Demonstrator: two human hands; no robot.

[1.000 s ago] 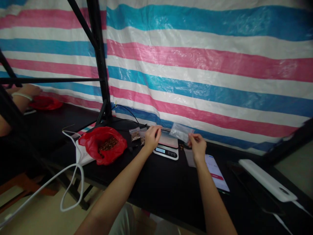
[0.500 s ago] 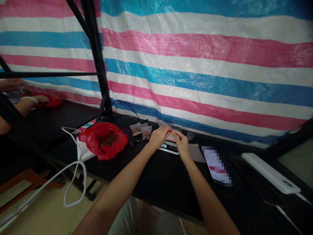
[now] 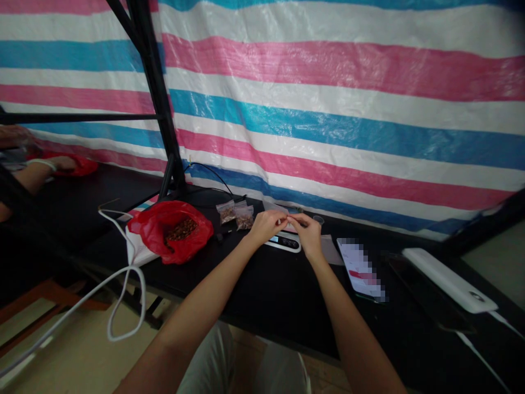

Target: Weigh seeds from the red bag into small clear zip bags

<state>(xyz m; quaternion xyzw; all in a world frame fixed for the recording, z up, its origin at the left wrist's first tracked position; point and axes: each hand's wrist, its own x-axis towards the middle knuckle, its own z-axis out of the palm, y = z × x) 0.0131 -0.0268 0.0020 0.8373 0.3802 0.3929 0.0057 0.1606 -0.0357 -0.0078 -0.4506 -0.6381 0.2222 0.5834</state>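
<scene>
Over a small white digital scale (image 3: 289, 244), my left hand (image 3: 268, 225) and my right hand (image 3: 305, 230) meet with their fingertips pinched together. Between them they appear to hold a small plastic bag, mostly hidden by the fingers. A piece of clear plastic (image 3: 274, 206) shows just behind my left hand. Filled clear zip bags (image 3: 245, 217) of small brown pieces lie left of the left hand. Farther left, an open red plastic bag (image 3: 150, 224) contains brown kernels (image 3: 180, 229). A small clear cup (image 3: 319, 220) stands beyond the right hand.
Flat clear bags (image 3: 331, 250) lie right of the scale, near a phone (image 3: 361, 269). A white power bank (image 3: 451, 279) and a dark phone (image 3: 426, 293) have cables. A white cable (image 3: 141, 284) loops off the left edge. At far left is another person's hand (image 3: 63, 163).
The view has tilted down slightly, so everything sits a little higher. My fingertips have drawn closer together over the scale, and the pink strip seen between them is now hidden.
</scene>
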